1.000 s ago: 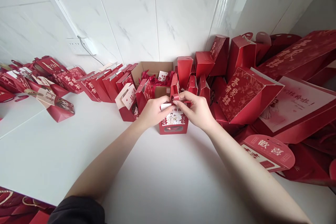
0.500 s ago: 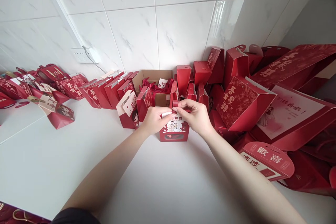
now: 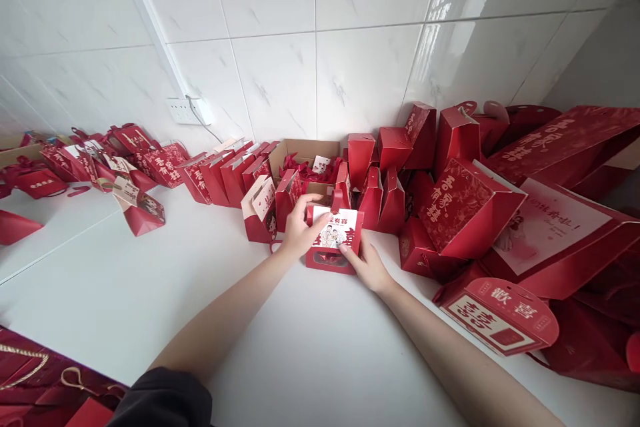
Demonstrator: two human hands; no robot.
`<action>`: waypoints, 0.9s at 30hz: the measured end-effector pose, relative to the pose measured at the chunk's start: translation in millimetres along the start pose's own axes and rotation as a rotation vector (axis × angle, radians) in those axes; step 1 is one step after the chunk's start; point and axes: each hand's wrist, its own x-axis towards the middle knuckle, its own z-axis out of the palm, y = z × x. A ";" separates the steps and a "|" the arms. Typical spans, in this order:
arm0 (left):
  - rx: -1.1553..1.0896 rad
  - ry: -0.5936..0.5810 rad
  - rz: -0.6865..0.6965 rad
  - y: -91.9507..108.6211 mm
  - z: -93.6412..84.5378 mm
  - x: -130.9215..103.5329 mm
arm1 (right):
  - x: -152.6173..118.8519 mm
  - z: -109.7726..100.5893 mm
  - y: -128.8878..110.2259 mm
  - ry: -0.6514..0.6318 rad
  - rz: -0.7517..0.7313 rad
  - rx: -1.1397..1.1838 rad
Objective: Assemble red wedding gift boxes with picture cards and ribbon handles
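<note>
A small red gift box (image 3: 331, 260) with a white printed panel and a dark oval window stands upright on the white table, facing me. My left hand (image 3: 301, 230) grips its upper left part, thumb across the front and fingers behind. Around the lower right side lies my right hand (image 3: 369, 261), its thumb pressed on the front face. A short red ribbon (image 3: 342, 199) shows at the top edge of the box. Fingers of both hands are partly hidden behind the box.
Behind stands an open cardboard box (image 3: 305, 147) with red ribbons inside. Rows of red gift boxes (image 3: 220, 173) line the wall to the left. Larger red boxes (image 3: 465, 207) pile up on the right. A wall socket (image 3: 187, 111) with a cable is at the back left.
My right hand has left the ribbon at the top and moved down to the box's lower right side. My left hand now grips the upper left. The view has shifted slightly left.
</note>
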 end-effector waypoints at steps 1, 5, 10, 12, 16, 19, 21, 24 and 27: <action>-0.063 -0.011 -0.059 -7.6 2.8 -7.4 | -3.2 -1.2 4.0 -0.044 0.016 -0.002; -0.145 -0.197 -0.160 -35.1 4.6 -35.0 | -4.8 -6.7 12.3 -0.089 0.033 0.030; -0.142 -0.381 -0.169 -47.1 -8.4 -43.9 | -0.8 -9.0 13.4 -0.051 0.029 0.011; -0.115 -0.380 -0.176 -46.8 -11.1 -42.5 | -1.9 -9.2 12.0 -0.053 0.020 -0.007; -0.069 -0.347 -0.178 -45.1 -11.9 -41.4 | -7.0 -10.8 6.6 -0.080 0.009 -0.071; -0.050 -0.306 -0.203 -44.8 -11.1 -42.9 | -10.0 -13.5 2.8 -0.124 0.002 -0.100; -0.053 -0.294 -0.214 -44.9 -10.3 -43.6 | -10.8 -15.0 1.7 -0.137 0.004 -0.107; -0.073 -0.297 -0.220 -45.0 -9.4 -42.9 | -10.6 -14.9 2.3 -0.122 0.001 -0.121; -0.090 -0.301 -0.228 -46.2 -9.9 -41.3 | -10.2 -11.4 4.2 -0.090 -0.015 -0.142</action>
